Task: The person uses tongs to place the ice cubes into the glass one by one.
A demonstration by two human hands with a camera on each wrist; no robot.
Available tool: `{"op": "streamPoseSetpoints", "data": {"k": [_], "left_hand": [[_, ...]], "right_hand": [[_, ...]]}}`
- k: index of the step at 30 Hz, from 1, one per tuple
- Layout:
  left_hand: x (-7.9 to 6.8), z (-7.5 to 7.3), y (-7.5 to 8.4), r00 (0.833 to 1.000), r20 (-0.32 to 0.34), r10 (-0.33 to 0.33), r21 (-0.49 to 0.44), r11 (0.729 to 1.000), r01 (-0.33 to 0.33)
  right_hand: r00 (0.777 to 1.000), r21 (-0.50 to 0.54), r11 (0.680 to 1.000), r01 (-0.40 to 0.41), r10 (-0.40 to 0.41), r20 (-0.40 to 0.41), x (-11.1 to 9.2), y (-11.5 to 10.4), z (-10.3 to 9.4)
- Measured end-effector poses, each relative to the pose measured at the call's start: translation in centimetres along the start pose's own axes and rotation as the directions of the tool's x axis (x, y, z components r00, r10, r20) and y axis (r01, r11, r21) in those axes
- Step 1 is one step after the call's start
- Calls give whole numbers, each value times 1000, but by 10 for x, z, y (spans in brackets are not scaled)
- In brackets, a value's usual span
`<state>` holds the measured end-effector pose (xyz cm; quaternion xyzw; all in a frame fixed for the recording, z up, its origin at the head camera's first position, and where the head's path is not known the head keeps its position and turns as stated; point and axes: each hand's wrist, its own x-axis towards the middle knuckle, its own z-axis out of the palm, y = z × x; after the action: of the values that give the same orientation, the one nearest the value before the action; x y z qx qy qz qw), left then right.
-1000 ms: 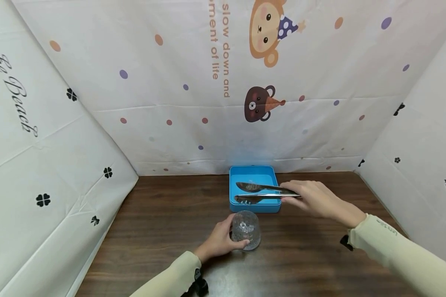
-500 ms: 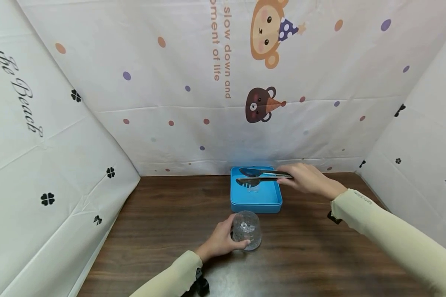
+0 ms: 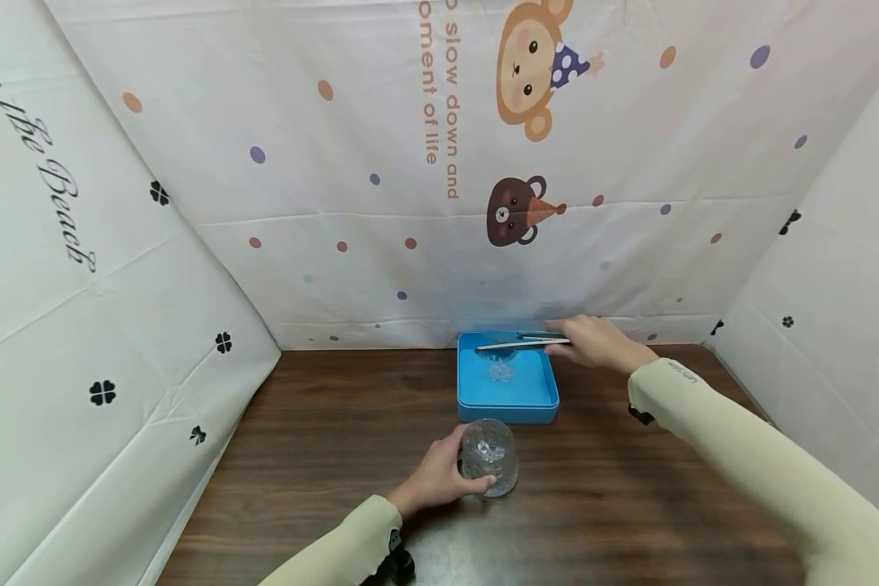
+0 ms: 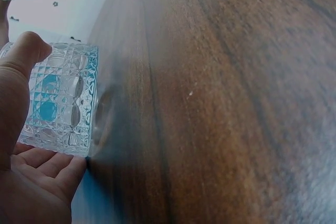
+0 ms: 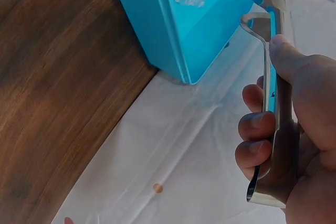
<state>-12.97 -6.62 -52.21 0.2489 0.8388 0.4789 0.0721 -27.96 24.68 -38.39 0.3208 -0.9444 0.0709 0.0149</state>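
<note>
My left hand grips a clear glass tumbler, thumb and fingers on opposite sides. In the left wrist view the tumbler shows a cut diamond and oval pattern, close over the wooden surface. My right hand holds metal serving tongs over the back of a blue box. Fingers and thumb wrap the tongs in the right wrist view; one tip has fork tines, and the two tips stand apart. A small clear lumpy piece lies on the box floor, apart from the tongs.
A brown wood-grain table lies under everything. White printed cloth rises right behind the box, with more cloth walls at left and right. The box stands at the table's back edge, beyond the tumbler.
My right hand has moved back and slightly left with the tongs, from the box's front to its rear. The clear piece now shows uncovered. My left hand stays on the tumbler.
</note>
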Motion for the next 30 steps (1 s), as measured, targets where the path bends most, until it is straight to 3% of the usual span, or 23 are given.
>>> {"op": "streamPoseSetpoints", "data": {"k": [14, 21, 30], "left_hand": [[1, 0, -1, 1000, 3, -5, -28, 1000, 5], [-1, 2, -1, 1000, 12, -12, -49, 999, 13], [-1, 1, -2, 1000, -7, -15, -12, 1000, 15]], "right_hand": [[992, -43, 997, -65, 69, 104, 21, 12, 14], [989, -78, 994, -77, 86, 117, 24, 12, 24], [984, -108, 987, -122, 134, 115, 31, 12, 28]]}}
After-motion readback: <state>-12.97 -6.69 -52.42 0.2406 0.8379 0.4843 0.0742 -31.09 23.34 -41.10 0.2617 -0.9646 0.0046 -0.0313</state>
